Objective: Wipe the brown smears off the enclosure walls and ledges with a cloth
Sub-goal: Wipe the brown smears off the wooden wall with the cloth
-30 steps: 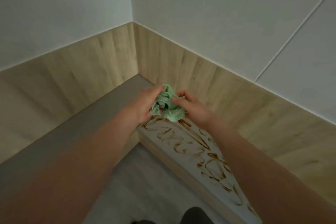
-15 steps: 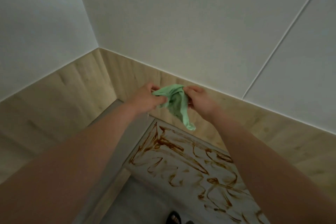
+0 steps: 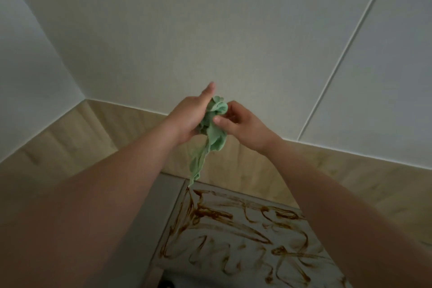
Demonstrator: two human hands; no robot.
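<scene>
A crumpled green cloth [image 3: 211, 134] hangs in the air between both hands, its tail dangling down toward the ledge. My left hand [image 3: 190, 117] cups and grips the cloth's left side, thumb pointing up. My right hand [image 3: 238, 123] pinches the cloth's upper right with thumb and fingers. Below them lies a white ledge [image 3: 233, 229] covered in brown smears [image 3: 210, 214] in looping strokes. The cloth's tip hangs just above the ledge's far left corner.
Wood-look panels [image 3: 88, 131] line the lower walls, with white walls [image 3: 210, 30] above, meeting in a corner at left. A grey ledge [image 3: 167, 196] adjoins the smeared one on the left. A seam [image 3: 346, 47] runs diagonally across the right wall.
The view has tilted upward and nearer the wall. The hands rose with the cloth, which has unfurled from a tight bunch into a longer hanging tail.
</scene>
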